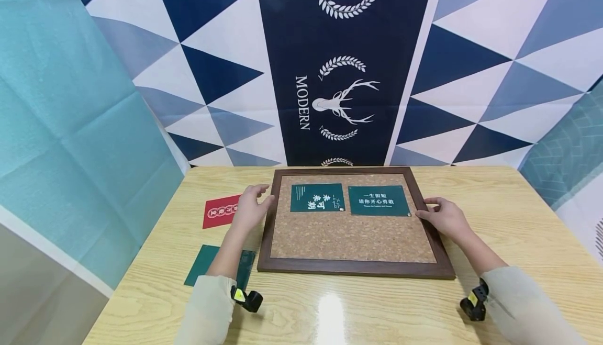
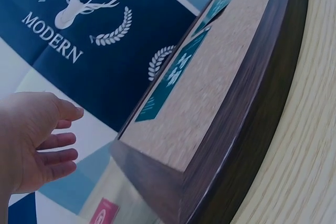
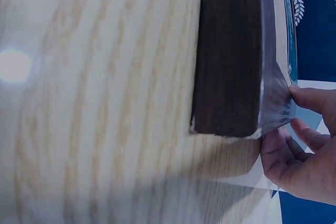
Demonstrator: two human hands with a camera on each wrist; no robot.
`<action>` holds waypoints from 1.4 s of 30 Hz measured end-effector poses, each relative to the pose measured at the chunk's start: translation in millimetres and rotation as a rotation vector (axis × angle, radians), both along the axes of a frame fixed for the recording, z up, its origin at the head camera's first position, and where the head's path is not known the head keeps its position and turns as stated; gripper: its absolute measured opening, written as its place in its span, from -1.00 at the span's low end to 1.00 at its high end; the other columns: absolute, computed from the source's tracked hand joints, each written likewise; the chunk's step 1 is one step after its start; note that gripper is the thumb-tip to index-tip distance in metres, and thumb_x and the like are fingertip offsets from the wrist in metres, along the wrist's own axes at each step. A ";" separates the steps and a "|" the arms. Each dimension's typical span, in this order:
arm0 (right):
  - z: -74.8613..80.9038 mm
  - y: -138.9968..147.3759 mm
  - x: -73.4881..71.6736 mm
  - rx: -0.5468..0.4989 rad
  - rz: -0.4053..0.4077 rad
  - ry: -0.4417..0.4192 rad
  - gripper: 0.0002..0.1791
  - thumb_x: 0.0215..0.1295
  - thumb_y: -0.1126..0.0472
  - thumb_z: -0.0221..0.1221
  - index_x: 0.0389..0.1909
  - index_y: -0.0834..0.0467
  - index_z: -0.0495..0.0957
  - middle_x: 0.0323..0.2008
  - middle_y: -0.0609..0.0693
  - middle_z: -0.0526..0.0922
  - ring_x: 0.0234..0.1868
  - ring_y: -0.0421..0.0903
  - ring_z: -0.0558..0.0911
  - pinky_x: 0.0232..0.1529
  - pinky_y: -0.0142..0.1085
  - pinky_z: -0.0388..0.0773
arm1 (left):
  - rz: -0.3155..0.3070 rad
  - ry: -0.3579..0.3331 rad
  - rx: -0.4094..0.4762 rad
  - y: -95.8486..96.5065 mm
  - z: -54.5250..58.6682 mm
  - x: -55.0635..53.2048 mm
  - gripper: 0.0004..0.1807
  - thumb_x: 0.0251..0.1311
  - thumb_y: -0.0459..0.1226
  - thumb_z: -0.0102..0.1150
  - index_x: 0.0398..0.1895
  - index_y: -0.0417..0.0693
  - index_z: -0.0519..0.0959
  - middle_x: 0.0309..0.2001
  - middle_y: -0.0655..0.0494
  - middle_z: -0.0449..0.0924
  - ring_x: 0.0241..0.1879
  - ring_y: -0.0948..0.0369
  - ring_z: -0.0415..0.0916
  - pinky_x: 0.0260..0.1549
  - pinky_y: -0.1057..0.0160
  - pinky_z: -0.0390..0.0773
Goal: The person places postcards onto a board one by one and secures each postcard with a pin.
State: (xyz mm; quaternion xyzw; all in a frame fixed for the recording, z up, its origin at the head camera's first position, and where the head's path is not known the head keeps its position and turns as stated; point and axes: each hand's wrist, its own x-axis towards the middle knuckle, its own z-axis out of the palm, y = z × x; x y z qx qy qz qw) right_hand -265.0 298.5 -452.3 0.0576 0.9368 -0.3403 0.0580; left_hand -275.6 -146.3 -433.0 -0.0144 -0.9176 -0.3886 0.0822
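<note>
— Corkboard (image 1: pixel 353 235), dark-framed, lies flat in the middle of the frame on the wooden table (image 1: pixel 494 219), two green cards (image 1: pixel 348 198) pinned along its upper edge.

— And the hands?

— Left hand (image 1: pixel 249 210) hovers by the left rail, fingers straight and apart, holding nothing; whether it touches, I cannot tell. Right hand (image 1: pixel 445 216) rests on the right rail, fingertips (image 3: pixel 302 98) curled round the frame's edge.

— How would you handle it?

— I'd say grip both rails evenly and keep it level, minding the red card (image 1: pixel 221 211) and green card (image 1: pixel 202 264) lower left.
</note>
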 end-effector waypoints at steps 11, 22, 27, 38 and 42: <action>-1.1 0.4 -0.1 0.001 0.000 0.000 -0.28 0.28 0.01 0.10 0.26 0.45 0.20 0.00 0.46 0.41 -0.10 0.23 0.53 -0.31 -0.16 0.53 | 0.046 0.007 0.018 -25.7 -2.4 2.7 -0.54 0.24 -0.20 0.13 0.19 -0.15 0.45 0.06 -0.19 0.46 0.07 -0.05 0.44 0.03 -0.01 0.49; -3.0 2.3 -0.9 0.007 -0.003 -0.004 -0.28 0.28 -0.01 0.10 0.26 0.44 0.20 0.04 0.49 0.39 -0.04 0.29 0.51 -0.24 -0.08 0.53 | 0.107 -0.062 0.065 -51.6 -5.1 5.2 -0.48 0.26 -0.18 0.10 0.26 -0.16 0.36 0.17 -0.20 0.37 0.19 -0.09 0.34 0.12 -0.05 0.42; -3.9 2.5 -1.7 0.008 0.000 -0.002 -0.27 0.28 -0.01 0.10 0.26 0.43 0.20 0.05 0.49 0.39 -0.04 0.29 0.51 -0.24 -0.08 0.53 | 0.139 -0.062 0.040 -65.5 -8.0 6.4 -0.47 0.27 -0.17 0.08 0.27 -0.20 0.34 0.17 -0.24 0.37 0.16 -0.12 0.35 0.13 -0.06 0.40; -3.0 1.5 -0.8 -0.004 -0.008 -0.011 -0.27 0.28 -0.01 0.10 0.27 0.44 0.19 0.04 0.48 0.39 -0.05 0.27 0.51 -0.25 -0.12 0.54 | 0.181 -0.105 0.095 -86.5 -16.6 7.7 -0.45 0.28 -0.18 0.06 0.30 -0.21 0.29 0.20 -0.25 0.34 0.19 -0.12 0.32 0.17 -0.05 0.37; -3.0 1.7 -0.6 -0.007 -0.007 -0.007 -0.27 0.28 -0.01 0.10 0.26 0.44 0.20 0.03 0.48 0.39 -0.06 0.26 0.52 -0.25 -0.12 0.54 | 0.198 -0.120 0.107 -92.1 -19.2 9.8 -0.44 0.28 -0.19 0.06 0.30 -0.24 0.28 0.22 -0.26 0.34 0.19 -0.13 0.31 0.17 -0.05 0.37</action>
